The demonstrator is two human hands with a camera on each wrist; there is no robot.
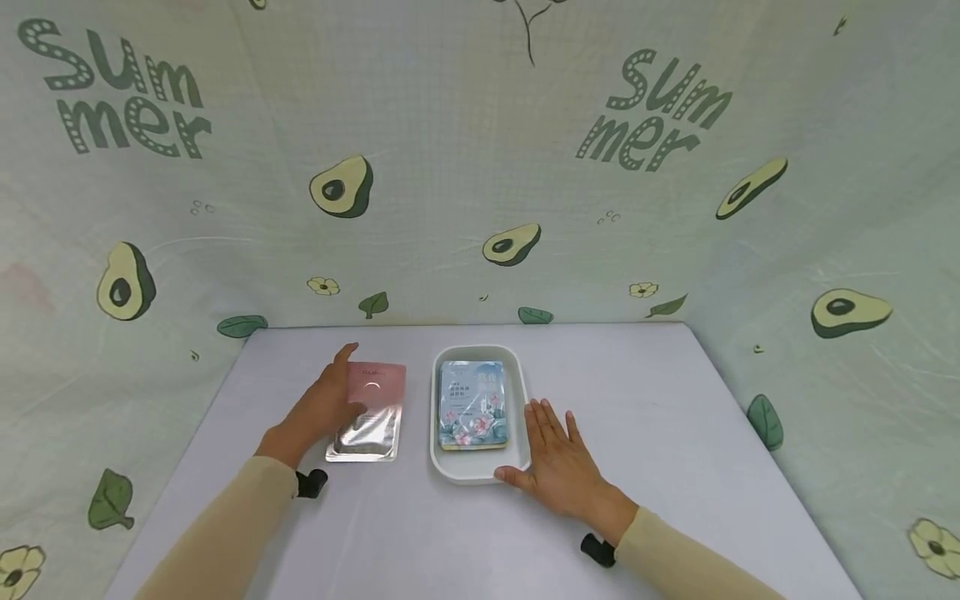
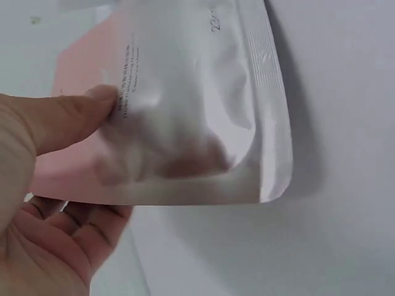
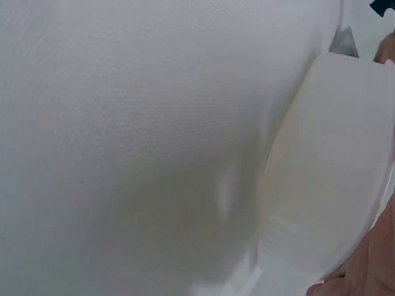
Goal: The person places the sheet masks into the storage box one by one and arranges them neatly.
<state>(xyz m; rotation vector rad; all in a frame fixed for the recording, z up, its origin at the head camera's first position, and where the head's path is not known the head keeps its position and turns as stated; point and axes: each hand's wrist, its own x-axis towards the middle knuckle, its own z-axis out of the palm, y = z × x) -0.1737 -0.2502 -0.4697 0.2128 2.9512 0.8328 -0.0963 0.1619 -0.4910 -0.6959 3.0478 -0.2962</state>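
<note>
My left hand (image 1: 324, 407) pinches a pink and silver sheet mask packet (image 1: 378, 425) by its left side. In the left wrist view the thumb lies across the front of the packet (image 2: 191, 80), the other fingers are behind it, and its silver end casts a shadow on the tabletop. A white tray (image 1: 471, 477) sits to the right with a stack of packets inside, a blue floral packet (image 1: 472, 404) on top. My right hand (image 1: 558, 467) has its fingers straight at the tray's right rim, thumb by the lower corner. The right wrist view shows the tray's outer wall (image 3: 327, 166) beside the fingers.
A white-covered table (image 1: 645, 392) carries everything. Behind it and at both sides hangs a pale curtain (image 1: 427, 150) printed with avocados, leaves and lettering. Black wrist straps (image 1: 597, 550) show at the sleeves.
</note>
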